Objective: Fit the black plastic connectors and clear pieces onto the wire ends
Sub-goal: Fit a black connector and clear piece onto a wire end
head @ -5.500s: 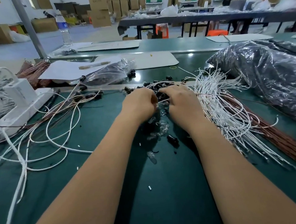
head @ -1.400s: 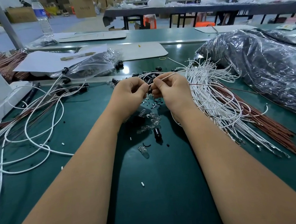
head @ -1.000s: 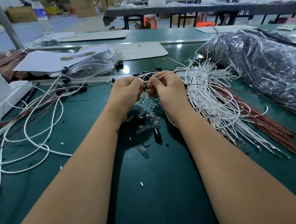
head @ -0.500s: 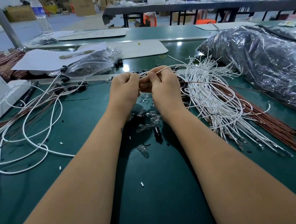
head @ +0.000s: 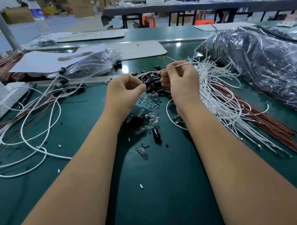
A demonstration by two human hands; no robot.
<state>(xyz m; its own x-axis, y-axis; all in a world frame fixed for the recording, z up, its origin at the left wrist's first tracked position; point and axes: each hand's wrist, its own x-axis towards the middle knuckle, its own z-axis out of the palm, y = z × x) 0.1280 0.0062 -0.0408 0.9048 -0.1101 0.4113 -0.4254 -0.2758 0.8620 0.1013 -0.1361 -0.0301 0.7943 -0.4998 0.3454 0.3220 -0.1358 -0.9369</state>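
Head view shows us both hands raised just above the green mat [head: 161, 192], over the loose parts; our right hand [head: 182, 82] pinches a white wire [head: 179, 65] between thumb and forefinger, other fingers curled, the wire running off right toward the white bundle [head: 218, 94]; we judge it is held up so that its end faces the left hand; our left hand [head: 124, 91] has its fingers curled with thumb and fingertips pressed together near the wire end, but what it pinches, if anything, we cannot tell.

The black connectors [head: 153, 81] lie heaped just beyond and between the hands, and the clear pieces [head: 149, 123] lie scattered nearer us, one [head: 142, 152] apart; both within short reach, which we take as the reason for the layout; brown wires [head: 264, 119] lie beside the white bundle, and fitted wires [head: 40, 111] sprawl left, apparently set aside.

As for writing: the box [head: 81, 7] far behind carries faint print, and the bottle [head: 39, 15] has a blue label; neither can we read.
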